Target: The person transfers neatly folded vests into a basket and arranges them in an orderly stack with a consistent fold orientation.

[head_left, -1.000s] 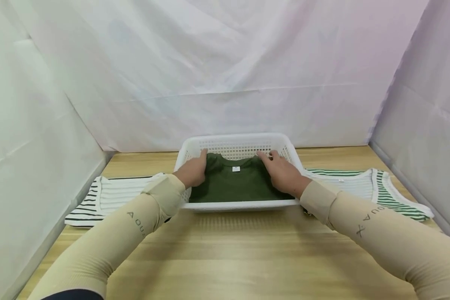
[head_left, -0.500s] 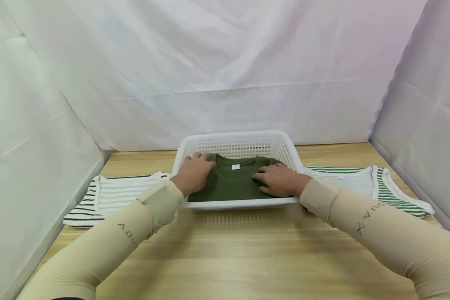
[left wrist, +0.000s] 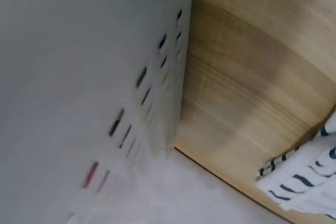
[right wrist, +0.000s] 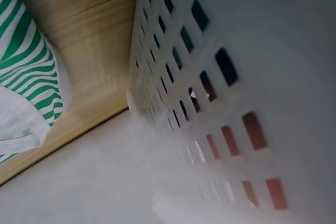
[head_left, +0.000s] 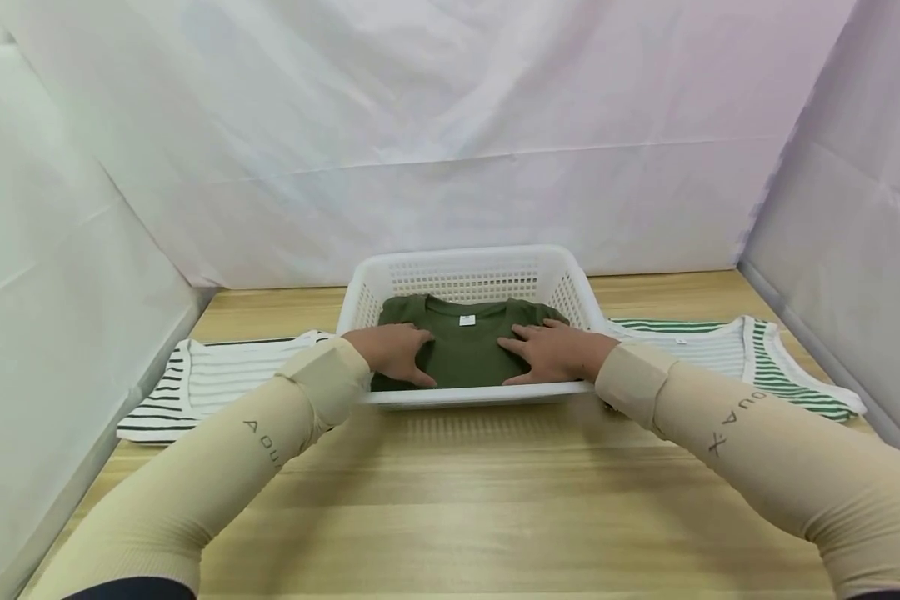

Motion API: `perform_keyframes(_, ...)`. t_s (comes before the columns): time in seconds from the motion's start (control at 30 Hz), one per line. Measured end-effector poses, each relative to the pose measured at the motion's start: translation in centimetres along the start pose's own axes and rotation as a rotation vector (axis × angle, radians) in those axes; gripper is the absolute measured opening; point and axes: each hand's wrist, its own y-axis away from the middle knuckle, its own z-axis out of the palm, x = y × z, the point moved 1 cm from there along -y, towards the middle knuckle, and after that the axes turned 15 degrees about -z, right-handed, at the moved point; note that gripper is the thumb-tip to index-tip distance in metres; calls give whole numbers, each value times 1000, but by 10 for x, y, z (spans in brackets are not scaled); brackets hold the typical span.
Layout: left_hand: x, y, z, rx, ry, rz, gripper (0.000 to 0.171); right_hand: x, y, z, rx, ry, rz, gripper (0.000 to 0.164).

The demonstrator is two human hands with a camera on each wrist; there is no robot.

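A dark green shirt (head_left: 467, 354) with a white neck label lies inside a white plastic basket (head_left: 461, 398), its neckline toward the back wall. My left hand (head_left: 396, 350) rests on the shirt's left part, fingers spread and fairly straight. On the right part lies my right hand (head_left: 551, 352), its fingers also spread on the cloth. In the left wrist view only the outer side of the basket (left wrist: 105, 35) fills the near part. Through the slots in the basket's side (right wrist: 283, 77) in the right wrist view, bits of my hand and the green cloth show.
Left of the basket lies a white garment with black stripes (head_left: 232, 367). A white and green striped garment (head_left: 780, 367) lies to the right. The wooden table (head_left: 450, 500) meets white cloth walls (head_left: 450, 200) at the back and sides.
Both hands have come off the shirt's shoulder edges and lowered, spreading flatter on its front. The shirt's shoulders now show more plainly. The view has tilted slightly.
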Motion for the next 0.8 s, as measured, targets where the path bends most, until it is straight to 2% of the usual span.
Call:
perform_keyframes(0.23, 3, -4, -3, 9, -23, 6, 89, 7, -1, -2, 11, -1, -12, 78)
perform_keyframes(0.37, 9, -4, 0, 12, -50, 14, 87, 11, 0, 1, 7, -50, -17, 78)
perform_keyframes(0.43, 12, -4, 2, 10, -60, 23, 87, 13, 3, 4, 39, -95, -34, 75)
perform_keyframes(0.5, 13, -2, 3, 7, -63, 19, 87, 14, 6, 3, 134, -176, -77, 68)
perform_keyframes(0.63, 14, 2, 4, 16, -68, -6, 85, 16, 19, -8, 484, -331, -176, 48)
perform_keyframes(0.7, 15, 4, 4, 16, -68, -10, 85, 18, 36, -16, 659, -373, -165, 38)
perform_keyframes(0.8, 19, 4, 2, 15, -70, 4, 85, 32, 71, -22, 834, -383, -49, 29)
